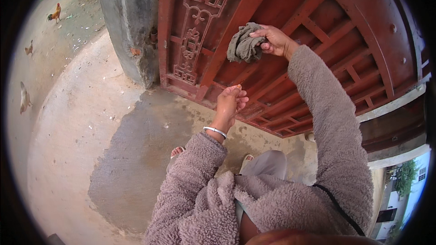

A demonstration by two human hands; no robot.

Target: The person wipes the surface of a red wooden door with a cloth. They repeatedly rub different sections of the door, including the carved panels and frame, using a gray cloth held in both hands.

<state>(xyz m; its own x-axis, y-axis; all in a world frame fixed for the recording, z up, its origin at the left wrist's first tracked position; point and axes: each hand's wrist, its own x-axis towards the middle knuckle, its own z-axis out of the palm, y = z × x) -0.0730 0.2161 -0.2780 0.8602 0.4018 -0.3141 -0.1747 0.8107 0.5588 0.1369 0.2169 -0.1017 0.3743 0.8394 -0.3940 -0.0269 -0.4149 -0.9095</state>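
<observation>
My right hand (276, 41) grips a crumpled grey-brown cloth (246, 43), held up in front of a red panelled door (269, 3). From this view I cannot tell whether the cloth touches the door. Lower down and to the left, my left hand (230, 103) is loosely curled, thumb against the fingers, near the door's lower part. No object shows in it, though a small orange spot is at the thumb tip. A silvery bangle (215, 131) circles the left wrist. Raised scroll and lattice ornament (190, 46) decorates the narrow left panel.
A rough grey concrete pillar (119, 17) stands left of the door. Below lies a concrete floor (68, 163) with a dark wet patch (136, 170). My sandalled feet (177, 151) are on it. A rooster (55, 13) and two other chickens are in the yard at left.
</observation>
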